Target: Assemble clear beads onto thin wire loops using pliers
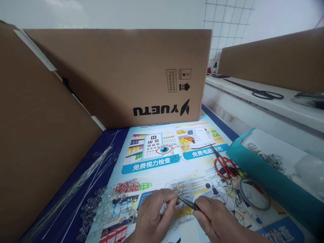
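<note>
My left hand (153, 216) pinches a tangle of thin wire loops (177, 189) between thumb and fingers. My right hand (215, 219) grips dark tweezers (187, 203) whose tip meets the wire at my left fingertips. Both hands rest low over a printed poster (157, 158) on the table. A heap of clear glass beads (111, 207) lies just left of my left hand. Red-handled scissors (224, 165) lie to the upper right of my right hand.
Long clear rods (83, 179) lie along the left, beside a cardboard wall (37, 141). A large cardboard box (131, 74) stands behind the poster. A teal tray (268, 179) with wire scraps sits right. Black scissors (265, 93) lie on the white ledge. A wire ring (254, 194) lies nearby.
</note>
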`<state>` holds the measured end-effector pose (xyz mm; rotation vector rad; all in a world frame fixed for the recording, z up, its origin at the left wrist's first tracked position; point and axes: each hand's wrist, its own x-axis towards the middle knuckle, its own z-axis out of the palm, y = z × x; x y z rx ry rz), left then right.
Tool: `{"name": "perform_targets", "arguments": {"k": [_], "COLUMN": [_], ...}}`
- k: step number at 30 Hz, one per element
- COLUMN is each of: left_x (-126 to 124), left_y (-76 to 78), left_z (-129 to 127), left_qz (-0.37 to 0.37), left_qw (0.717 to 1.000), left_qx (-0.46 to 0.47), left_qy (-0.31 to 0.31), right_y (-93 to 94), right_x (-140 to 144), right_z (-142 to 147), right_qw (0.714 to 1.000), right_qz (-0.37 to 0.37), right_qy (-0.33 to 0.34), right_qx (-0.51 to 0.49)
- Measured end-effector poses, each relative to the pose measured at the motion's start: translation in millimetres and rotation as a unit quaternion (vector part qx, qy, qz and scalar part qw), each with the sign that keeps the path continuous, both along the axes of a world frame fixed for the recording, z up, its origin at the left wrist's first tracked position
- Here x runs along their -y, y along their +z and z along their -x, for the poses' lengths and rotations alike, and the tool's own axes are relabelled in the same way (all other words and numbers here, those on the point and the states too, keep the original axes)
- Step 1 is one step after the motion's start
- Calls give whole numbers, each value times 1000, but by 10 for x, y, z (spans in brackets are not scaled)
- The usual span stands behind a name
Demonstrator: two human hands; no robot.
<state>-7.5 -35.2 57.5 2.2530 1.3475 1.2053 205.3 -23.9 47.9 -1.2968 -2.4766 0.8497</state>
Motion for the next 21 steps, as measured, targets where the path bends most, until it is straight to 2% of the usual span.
{"name": "perform_targets", "arguments": {"k": [7,11,15,21], "left_x": [-31,-96,-144,-164], "left_y": [32,56,78,22], "left_z": [-6,13,40,56], "left_qz": [-29,55,153,191], "left_qw": [1000,997,982,970], "left_qx": [7,49,104,142], "left_qy": [-7,-22,-37,-42], "right_y": [-6,11,46,74], "right_x": [-5,-27,-33,-34], "right_z": [-26,-24,-4,1], "right_qw": [998,1000,997,990], "right_qz": [-43,2,67,116], "right_qy": [5,-11,-27,-49], "right_qx": [41,19,-19,-65]}}
